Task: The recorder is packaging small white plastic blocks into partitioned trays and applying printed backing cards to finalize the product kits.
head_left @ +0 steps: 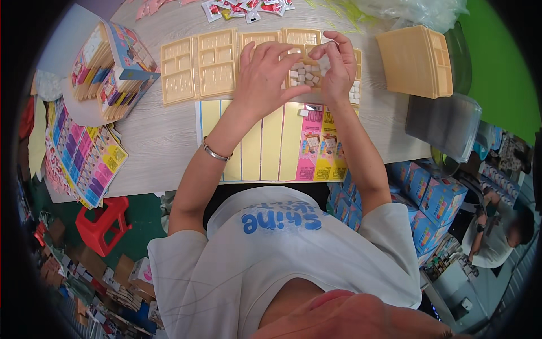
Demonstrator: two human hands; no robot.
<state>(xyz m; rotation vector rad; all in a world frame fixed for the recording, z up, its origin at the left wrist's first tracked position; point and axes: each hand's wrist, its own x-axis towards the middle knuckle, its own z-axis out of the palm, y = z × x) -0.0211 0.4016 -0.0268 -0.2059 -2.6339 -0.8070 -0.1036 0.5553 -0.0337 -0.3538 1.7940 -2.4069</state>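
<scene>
My left hand hovers over the middle of a row of beige compartment trays, fingers spread and thumb apart, with nothing visible in it. My right hand is over the right end of the row, its fingers curled in; something pale shows at the palm side, too unclear to name. Between the hands, small white blocks lie loose in one tray compartment. More white blocks fill a compartment beside my right wrist. A single white block rests on the printed card sheet below the trays.
A stack of beige trays stands at the right, near clear plastic containers. At the left are a cardboard holder of packets and piled printed sheets. Small sachets lie at the back. A red stool is on the floor.
</scene>
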